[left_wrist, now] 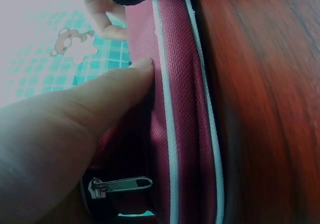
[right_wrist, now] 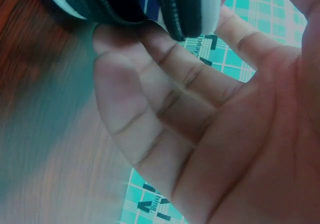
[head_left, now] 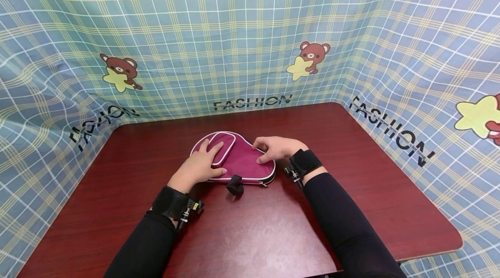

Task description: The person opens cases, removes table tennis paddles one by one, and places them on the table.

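A magenta paddle-shaped zip case (head_left: 242, 160) with white piping lies flat on the table. My left hand (head_left: 201, 163) rests spread over its wide left end, fingers on the small front pocket (head_left: 225, 150) and thumb by the near edge. In the left wrist view, that thumb (left_wrist: 115, 86) touches the fabric beside the piping, near a metal zipper pull (left_wrist: 125, 185). My right hand (head_left: 279, 147) is at the narrow right end, thumb over the top face and fingers loosely bent at the far edge. Zipper teeth (right_wrist: 172, 8) stand parted above its fingers, showing a dark interior.
A black strap loop (head_left: 235, 185) sticks out from the case's near side. The dark red table (head_left: 258, 230) has a rounded right corner. Blue plaid cloth (head_left: 250, 30) with bears hangs behind and at both sides.
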Action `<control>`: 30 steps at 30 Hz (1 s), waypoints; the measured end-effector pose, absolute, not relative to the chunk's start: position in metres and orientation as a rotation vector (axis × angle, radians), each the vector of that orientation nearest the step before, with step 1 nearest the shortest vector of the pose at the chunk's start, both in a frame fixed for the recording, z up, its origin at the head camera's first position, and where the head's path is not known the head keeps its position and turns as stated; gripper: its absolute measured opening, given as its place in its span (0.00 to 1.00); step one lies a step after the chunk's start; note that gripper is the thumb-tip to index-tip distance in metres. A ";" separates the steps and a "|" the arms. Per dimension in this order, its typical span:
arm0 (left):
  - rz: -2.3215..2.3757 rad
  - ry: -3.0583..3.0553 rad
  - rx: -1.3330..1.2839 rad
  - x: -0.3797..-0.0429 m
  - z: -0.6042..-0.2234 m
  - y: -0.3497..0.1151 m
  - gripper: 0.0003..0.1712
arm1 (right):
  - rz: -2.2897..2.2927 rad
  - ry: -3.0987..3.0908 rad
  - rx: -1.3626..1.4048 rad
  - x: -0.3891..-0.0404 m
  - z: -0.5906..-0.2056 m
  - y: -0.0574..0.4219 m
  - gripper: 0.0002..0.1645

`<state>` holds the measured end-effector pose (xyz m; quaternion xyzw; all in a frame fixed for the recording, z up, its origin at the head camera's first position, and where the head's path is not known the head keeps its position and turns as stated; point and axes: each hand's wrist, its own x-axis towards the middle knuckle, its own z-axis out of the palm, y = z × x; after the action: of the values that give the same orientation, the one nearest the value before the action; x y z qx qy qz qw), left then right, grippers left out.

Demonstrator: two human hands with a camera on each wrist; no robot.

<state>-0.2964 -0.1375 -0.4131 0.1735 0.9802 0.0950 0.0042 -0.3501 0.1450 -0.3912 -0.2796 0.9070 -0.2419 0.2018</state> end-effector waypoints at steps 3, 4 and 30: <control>0.293 3.073 0.482 -0.294 -0.412 -0.136 0.53 | -0.672 2.541 -0.795 -0.352 -0.393 0.145 0.31; 0.292 3.072 0.439 -0.293 -0.411 -0.135 0.53 | -0.673 2.543 -0.806 -0.353 -0.393 0.145 0.32; 0.314 3.132 0.377 -0.296 -0.415 -0.129 0.51 | -0.617 2.547 -0.807 -0.351 -0.395 0.143 0.35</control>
<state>-0.2962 -0.1288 -0.4149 0.1189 0.9879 0.0990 -0.0145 -0.3506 0.1432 -0.3948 -0.2886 0.9103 -0.2204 0.1986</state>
